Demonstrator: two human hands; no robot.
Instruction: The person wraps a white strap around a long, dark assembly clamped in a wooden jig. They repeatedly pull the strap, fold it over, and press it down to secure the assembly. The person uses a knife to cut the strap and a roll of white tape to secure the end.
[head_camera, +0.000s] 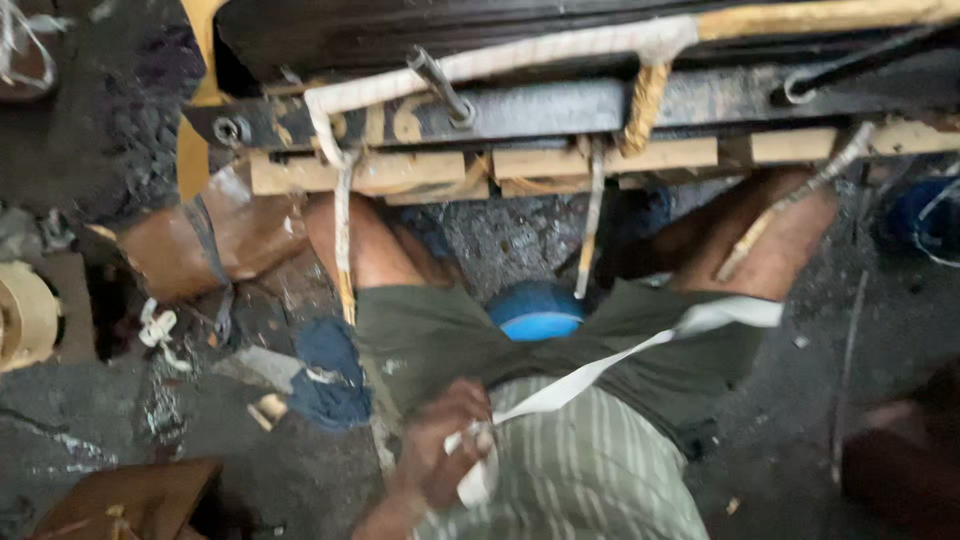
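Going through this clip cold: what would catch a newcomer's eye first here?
Probably the white strip running slantwise across the seated person's lap, its lower end gripped in the left hand near the bottom centre; the right hand is out of view. Above the knees, a dark frame crosses the top, with pale wooden blocks beneath it and cloth-wrapped cords hanging down. A blue round object sits between the thighs.

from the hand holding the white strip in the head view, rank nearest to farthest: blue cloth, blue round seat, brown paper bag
From the left hand, which grips the white strip:
1. blue cloth, on the floor just to its left
2. blue round seat, above, between the legs
3. brown paper bag, far upper left by the wooden frame
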